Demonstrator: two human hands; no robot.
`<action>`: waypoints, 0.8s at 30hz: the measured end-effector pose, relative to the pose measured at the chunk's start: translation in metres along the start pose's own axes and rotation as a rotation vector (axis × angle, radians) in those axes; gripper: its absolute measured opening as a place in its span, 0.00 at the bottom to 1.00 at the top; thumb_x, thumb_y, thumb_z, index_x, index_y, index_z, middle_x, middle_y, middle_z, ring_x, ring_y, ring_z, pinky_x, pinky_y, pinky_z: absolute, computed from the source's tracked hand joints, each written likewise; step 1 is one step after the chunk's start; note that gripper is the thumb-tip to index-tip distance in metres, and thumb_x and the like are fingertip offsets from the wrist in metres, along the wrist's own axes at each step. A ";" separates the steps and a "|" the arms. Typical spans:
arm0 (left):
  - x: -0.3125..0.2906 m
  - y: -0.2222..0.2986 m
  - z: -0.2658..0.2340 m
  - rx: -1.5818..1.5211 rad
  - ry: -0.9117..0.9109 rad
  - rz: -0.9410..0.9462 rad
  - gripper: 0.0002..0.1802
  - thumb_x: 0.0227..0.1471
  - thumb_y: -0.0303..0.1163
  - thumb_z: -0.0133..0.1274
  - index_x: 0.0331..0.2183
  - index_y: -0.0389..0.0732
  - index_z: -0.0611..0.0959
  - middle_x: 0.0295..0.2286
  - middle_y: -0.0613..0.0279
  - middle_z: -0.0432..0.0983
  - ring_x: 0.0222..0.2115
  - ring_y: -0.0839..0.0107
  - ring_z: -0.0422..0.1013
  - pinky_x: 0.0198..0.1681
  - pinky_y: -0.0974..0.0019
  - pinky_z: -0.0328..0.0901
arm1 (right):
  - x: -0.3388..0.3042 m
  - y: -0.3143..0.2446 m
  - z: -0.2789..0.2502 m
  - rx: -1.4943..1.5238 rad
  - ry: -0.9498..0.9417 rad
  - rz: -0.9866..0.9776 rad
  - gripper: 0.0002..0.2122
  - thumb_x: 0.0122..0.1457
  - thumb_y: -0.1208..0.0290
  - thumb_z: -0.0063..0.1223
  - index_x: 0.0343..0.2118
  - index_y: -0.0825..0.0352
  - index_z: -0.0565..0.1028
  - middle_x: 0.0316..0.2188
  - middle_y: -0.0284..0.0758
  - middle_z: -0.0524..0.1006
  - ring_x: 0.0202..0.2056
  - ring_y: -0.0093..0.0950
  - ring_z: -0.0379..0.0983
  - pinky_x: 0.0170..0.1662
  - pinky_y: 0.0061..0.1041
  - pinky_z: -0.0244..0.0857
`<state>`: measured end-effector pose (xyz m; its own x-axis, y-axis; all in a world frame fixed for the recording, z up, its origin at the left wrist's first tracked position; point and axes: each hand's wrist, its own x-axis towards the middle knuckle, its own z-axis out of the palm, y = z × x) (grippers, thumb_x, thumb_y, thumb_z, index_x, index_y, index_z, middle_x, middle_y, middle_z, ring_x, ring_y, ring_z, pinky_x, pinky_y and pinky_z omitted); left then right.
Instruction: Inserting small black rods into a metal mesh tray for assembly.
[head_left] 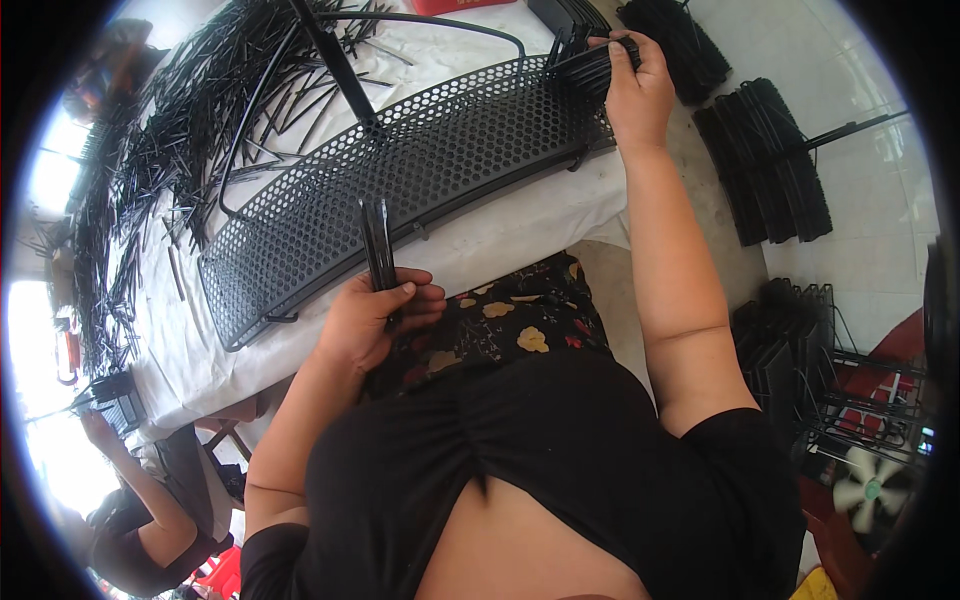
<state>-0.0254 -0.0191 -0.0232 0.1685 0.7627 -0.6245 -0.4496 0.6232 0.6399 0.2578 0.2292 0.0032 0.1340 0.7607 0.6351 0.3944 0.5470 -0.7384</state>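
Note:
A long black perforated metal rack (400,165) lies across the cloth-covered table in front of me. My left hand (362,315) is closed around a few thin black strips (376,235), which stick up past the rack's near edge. At the rack's far right end, my right hand (640,95) has its thumb and fingers closed on a bundle of similar black strips (583,75). Part of that bundle is hidden behind the fingers. A black bar (340,75) rises from the rack's middle toward the far edge.
A big heap of loose black strips (190,120) covers the table's left and far side. Stacks of black panels (765,165) stand at the right, above a wire rack (865,410) and a fan (868,490). Another person's arm (145,490) reaches in at the lower left.

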 end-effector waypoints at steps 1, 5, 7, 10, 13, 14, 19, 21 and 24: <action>0.001 0.000 0.001 0.008 -0.001 0.000 0.12 0.56 0.23 0.46 0.42 0.28 0.75 0.35 0.45 0.77 0.38 0.55 0.75 0.45 0.54 0.72 | 0.000 0.005 0.000 0.028 0.006 -0.022 0.05 0.63 0.76 0.47 0.39 0.68 0.72 0.34 0.35 0.81 0.37 0.20 0.76 0.43 0.19 0.67; -0.001 -0.001 0.000 0.014 -0.001 -0.002 0.12 0.56 0.23 0.46 0.42 0.28 0.74 0.35 0.45 0.77 0.38 0.55 0.75 0.45 0.54 0.72 | -0.004 -0.011 0.004 -0.051 0.030 -0.135 0.05 0.62 0.74 0.48 0.39 0.67 0.73 0.33 0.32 0.82 0.35 0.18 0.76 0.41 0.20 0.67; -0.003 -0.002 -0.001 -0.013 -0.006 0.001 0.12 0.56 0.22 0.46 0.42 0.28 0.74 0.35 0.45 0.76 0.38 0.54 0.75 0.45 0.54 0.72 | -0.002 -0.027 0.003 -0.127 0.001 -0.063 0.05 0.62 0.74 0.49 0.39 0.67 0.74 0.33 0.32 0.82 0.34 0.19 0.76 0.41 0.20 0.67; -0.004 -0.001 0.000 -0.028 -0.004 0.002 0.12 0.56 0.22 0.46 0.42 0.28 0.74 0.36 0.45 0.76 0.38 0.54 0.75 0.45 0.54 0.72 | 0.001 -0.013 -0.003 -0.246 -0.004 -0.054 0.06 0.61 0.73 0.49 0.39 0.66 0.74 0.32 0.32 0.82 0.34 0.21 0.77 0.40 0.20 0.67; -0.005 0.000 0.000 -0.029 0.018 0.005 0.12 0.56 0.22 0.46 0.42 0.28 0.74 0.35 0.45 0.77 0.37 0.55 0.76 0.44 0.55 0.73 | 0.004 -0.007 -0.006 -0.287 0.005 -0.110 0.06 0.61 0.72 0.50 0.39 0.65 0.75 0.31 0.32 0.82 0.34 0.22 0.78 0.40 0.20 0.67; -0.005 0.000 0.000 -0.032 0.022 0.008 0.12 0.56 0.22 0.46 0.42 0.28 0.74 0.35 0.45 0.77 0.37 0.55 0.76 0.44 0.55 0.73 | 0.003 -0.011 -0.006 -0.295 0.003 -0.096 0.06 0.61 0.72 0.50 0.39 0.65 0.75 0.32 0.33 0.82 0.34 0.23 0.78 0.41 0.20 0.68; -0.004 0.000 0.000 0.023 0.036 0.014 0.11 0.56 0.22 0.46 0.41 0.28 0.75 0.34 0.46 0.77 0.36 0.57 0.76 0.43 0.55 0.73 | 0.020 -0.030 0.002 -0.176 -0.177 -0.204 0.07 0.61 0.73 0.50 0.42 0.64 0.74 0.33 0.32 0.82 0.38 0.23 0.78 0.42 0.20 0.67; -0.002 0.000 -0.001 0.022 0.024 0.010 0.11 0.56 0.22 0.46 0.41 0.28 0.75 0.34 0.46 0.77 0.36 0.57 0.76 0.43 0.55 0.73 | 0.024 -0.029 0.001 -0.147 -0.300 -0.244 0.09 0.62 0.74 0.49 0.44 0.62 0.74 0.33 0.31 0.82 0.40 0.23 0.78 0.43 0.19 0.67; -0.003 -0.001 -0.002 0.014 0.015 0.006 0.11 0.56 0.22 0.46 0.41 0.28 0.75 0.34 0.46 0.77 0.37 0.57 0.76 0.43 0.55 0.73 | 0.023 -0.018 0.001 -0.134 -0.233 -0.257 0.08 0.62 0.73 0.49 0.44 0.62 0.74 0.32 0.31 0.82 0.38 0.24 0.79 0.42 0.20 0.67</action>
<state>-0.0270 -0.0223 -0.0231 0.1526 0.7641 -0.6268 -0.4386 0.6207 0.6499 0.2531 0.2371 0.0311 -0.1898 0.6722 0.7157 0.5060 0.6916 -0.5154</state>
